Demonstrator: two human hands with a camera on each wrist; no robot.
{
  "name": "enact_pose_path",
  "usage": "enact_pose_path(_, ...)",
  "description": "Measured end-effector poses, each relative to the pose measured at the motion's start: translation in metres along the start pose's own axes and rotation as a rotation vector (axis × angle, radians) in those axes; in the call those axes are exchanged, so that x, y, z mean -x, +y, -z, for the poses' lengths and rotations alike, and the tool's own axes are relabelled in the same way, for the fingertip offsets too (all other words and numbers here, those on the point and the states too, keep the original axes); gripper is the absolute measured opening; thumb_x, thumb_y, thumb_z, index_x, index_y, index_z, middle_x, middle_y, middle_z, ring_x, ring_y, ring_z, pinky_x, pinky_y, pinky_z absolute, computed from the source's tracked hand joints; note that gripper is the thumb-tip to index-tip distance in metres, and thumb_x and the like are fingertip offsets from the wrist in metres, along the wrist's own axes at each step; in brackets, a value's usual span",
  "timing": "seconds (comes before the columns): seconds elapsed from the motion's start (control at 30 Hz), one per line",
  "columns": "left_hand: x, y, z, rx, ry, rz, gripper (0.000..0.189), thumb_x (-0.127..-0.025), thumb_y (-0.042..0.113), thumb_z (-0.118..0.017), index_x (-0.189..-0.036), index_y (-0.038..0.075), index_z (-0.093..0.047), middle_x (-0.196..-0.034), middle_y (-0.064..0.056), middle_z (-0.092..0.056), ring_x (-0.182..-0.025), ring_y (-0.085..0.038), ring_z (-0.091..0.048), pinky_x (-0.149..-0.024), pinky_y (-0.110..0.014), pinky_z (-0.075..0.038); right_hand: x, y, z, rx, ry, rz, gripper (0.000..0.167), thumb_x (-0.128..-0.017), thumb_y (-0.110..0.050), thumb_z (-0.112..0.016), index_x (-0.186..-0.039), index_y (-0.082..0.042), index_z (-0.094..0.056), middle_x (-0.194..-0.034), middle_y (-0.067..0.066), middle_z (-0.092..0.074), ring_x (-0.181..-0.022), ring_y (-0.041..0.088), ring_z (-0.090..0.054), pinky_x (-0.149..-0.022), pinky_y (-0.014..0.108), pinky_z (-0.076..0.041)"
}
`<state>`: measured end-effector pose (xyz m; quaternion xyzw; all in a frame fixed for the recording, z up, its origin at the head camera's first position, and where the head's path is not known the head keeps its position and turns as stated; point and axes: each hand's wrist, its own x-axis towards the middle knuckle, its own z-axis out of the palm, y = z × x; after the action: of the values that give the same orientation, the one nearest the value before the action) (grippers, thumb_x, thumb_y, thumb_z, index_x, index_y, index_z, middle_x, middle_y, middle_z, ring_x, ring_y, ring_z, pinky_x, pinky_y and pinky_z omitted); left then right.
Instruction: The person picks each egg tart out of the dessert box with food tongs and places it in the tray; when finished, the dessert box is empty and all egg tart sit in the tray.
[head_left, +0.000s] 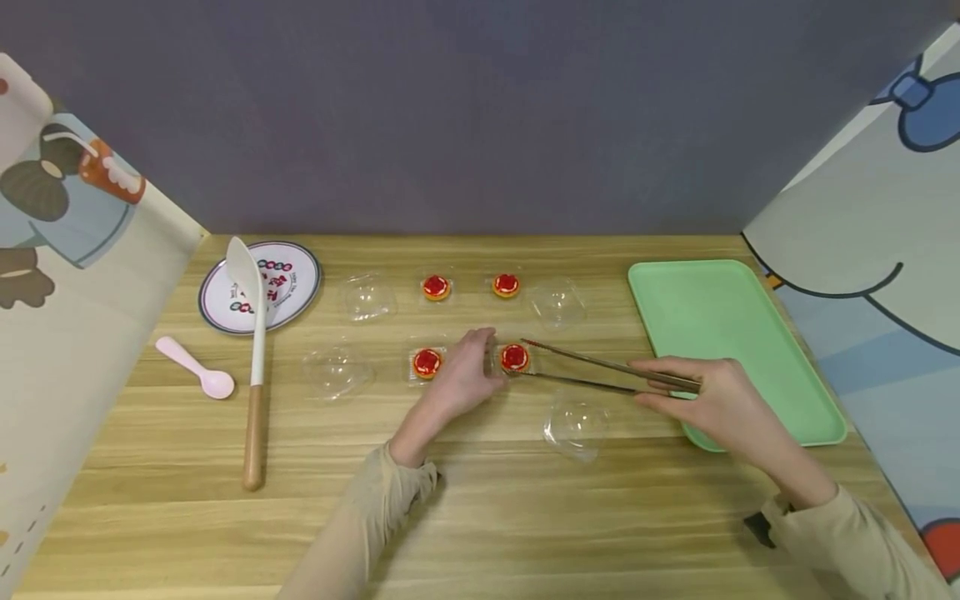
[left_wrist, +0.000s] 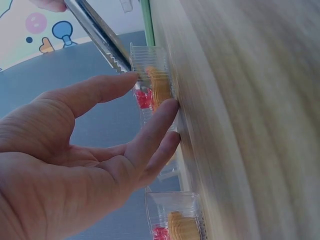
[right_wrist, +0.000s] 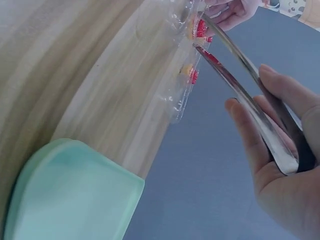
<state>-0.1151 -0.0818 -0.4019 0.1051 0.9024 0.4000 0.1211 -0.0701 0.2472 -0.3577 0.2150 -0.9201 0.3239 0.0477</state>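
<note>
My left hand (head_left: 467, 372) holds the left edge of a small clear plastic box (left_wrist: 146, 56), thumb on one side and fingertips on the other. In the box sits a small tart with a red topping (head_left: 514, 357). My right hand (head_left: 712, 400) grips long metal tongs (right_wrist: 245, 65) near their joined end. The tongs' arms stand apart, their tips on either side of that tart; red smears mark one tip. Left of my left hand lies another red-topped tart (head_left: 427, 363) in its own clear box. Two more tarts, one a red-topped tart (head_left: 436, 287), sit farther back.
A green tray (head_left: 738, 350) lies at the right. Several clear plastic lids (head_left: 576, 425) are spread around the boxes. At the left are an oval plate (head_left: 300, 287), a long-handled ladle (head_left: 256, 400) lying across it, and a pink spoon (head_left: 217, 383). A dark partition (head_left: 480, 117) stands behind.
</note>
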Motion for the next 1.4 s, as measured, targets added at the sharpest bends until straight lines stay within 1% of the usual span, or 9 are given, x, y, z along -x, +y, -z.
enact_pose_path(0.27, -0.0002, 0.0007, -0.0003, 0.013, 0.000, -0.009, 0.080, -0.083, -0.002, -0.085, -0.152, -0.010, -0.046, -0.138, -0.024, -0.061, -0.122, -0.038, -0.062, -0.108, -0.048, -0.056, -0.0040, -0.0019, -0.0003, 0.004, -0.020, 0.037, 0.040, -0.083, -0.012, -0.092, -0.122, -0.014, -0.082, -0.110, 0.011, -0.081, -0.052, -0.008, -0.012, -0.041, 0.023, -0.028)
enact_pose_path(0.57, -0.0004, 0.0011, -0.0007, 0.016, -0.002, -0.007, 0.082, -0.083, -0.003, -0.085, -0.154, -0.010, -0.045, -0.142, -0.024, -0.060, -0.126, -0.039, -0.061, -0.110, -0.048, -0.055, -0.0081, -0.0058, 0.0017, -0.006, -0.059, 0.014, 0.037, -0.087, -0.012, -0.090, -0.122, -0.014, -0.082, -0.108, 0.012, -0.081, -0.048, -0.007, -0.010, -0.036, 0.023, -0.027)
enact_pose_path(0.67, -0.0006, 0.0013, -0.0007, 0.012, -0.003, -0.009, 0.082, -0.083, -0.003, -0.085, -0.154, -0.010, -0.044, -0.142, -0.024, -0.060, -0.126, -0.039, -0.061, -0.110, -0.047, -0.054, -0.0098, -0.0070, 0.0025, -0.018, -0.068, 0.019, 0.035, -0.087, -0.010, -0.089, -0.121, -0.014, -0.082, -0.109, 0.012, -0.081, -0.045, -0.007, -0.016, -0.037, 0.022, -0.028)
enact_pose_path(0.77, -0.0005, 0.0022, -0.0004, 0.007, -0.006, -0.011, 0.082, -0.083, -0.002, -0.085, -0.154, -0.010, -0.044, -0.142, -0.024, -0.059, -0.126, -0.039, -0.061, -0.110, -0.047, -0.054, -0.0104, -0.0074, 0.0030, -0.036, -0.069, 0.020, 0.034, -0.087, -0.009, -0.089, -0.121, -0.013, -0.082, -0.111, 0.012, -0.081, -0.048, -0.003, -0.045, -0.041, 0.021, -0.035)
enact_pose_path(0.83, -0.0003, 0.0030, 0.0000, 0.007, -0.006, -0.009, 0.082, -0.083, -0.002, -0.085, -0.154, -0.010, -0.045, -0.143, -0.024, -0.059, -0.126, -0.039, -0.061, -0.110, -0.048, -0.054, -0.0105, -0.0073, 0.0029, -0.047, -0.067, 0.017, 0.034, -0.087, -0.009, -0.089, -0.120, -0.013, -0.082, -0.111, 0.010, -0.081, -0.061, 0.004, -0.065, -0.046, 0.020, -0.042)
enact_pose_path(0.9, -0.0001, 0.0034, 0.0001, 0.009, -0.006, -0.007, 0.082, -0.083, -0.002, -0.085, -0.154, -0.010, -0.045, -0.143, -0.024, -0.059, -0.127, -0.040, -0.060, -0.111, -0.048, -0.054, -0.0104, -0.0071, 0.0024, -0.063, -0.065, 0.010, 0.034, -0.088, -0.009, -0.089, -0.120, -0.014, -0.082, -0.112, 0.007, -0.081, -0.080, 0.011, -0.076, -0.054, 0.018, -0.052)
enact_pose_path(1.07, 0.0001, 0.0029, 0.0001, 0.005, -0.007, -0.005, 0.082, -0.083, -0.002, -0.085, -0.154, -0.010, -0.045, -0.143, -0.024, -0.059, -0.126, -0.039, -0.061, -0.110, -0.047, -0.055, -0.0096, -0.0054, 0.0003, -0.105, -0.052, 0.000, 0.034, -0.087, -0.008, -0.089, -0.120, -0.015, -0.082, -0.112, 0.004, -0.081, -0.091, 0.015, -0.079, -0.070, 0.016, -0.060)
enact_pose_path(1.3, 0.0006, 0.0015, 0.0005, 0.002, -0.012, -0.004, 0.082, -0.084, -0.003, -0.085, -0.154, -0.010, -0.044, -0.143, -0.025, -0.059, -0.121, -0.038, -0.063, -0.106, -0.045, -0.057, -0.0071, -0.0029, -0.0010, -0.097, -0.011, 0.016, 0.036, -0.085, -0.006, -0.090, -0.119, -0.014, -0.083, -0.109, 0.003, -0.082, -0.089, 0.007, -0.077, -0.066, 0.015, -0.058)
enact_pose_path(1.4, 0.0013, 0.0017, 0.0014, -0.002, -0.011, -0.002, 0.082, -0.084, -0.002, -0.085, -0.154, -0.010, -0.044, -0.142, -0.025, -0.060, -0.121, -0.038, -0.063, -0.106, -0.046, -0.057, -0.0061, -0.0024, -0.0007, -0.090, -0.003, 0.014, 0.036, -0.084, -0.005, -0.091, -0.118, -0.013, -0.083, -0.108, 0.004, -0.082, -0.086, 0.005, -0.076, -0.056, 0.015, -0.052)
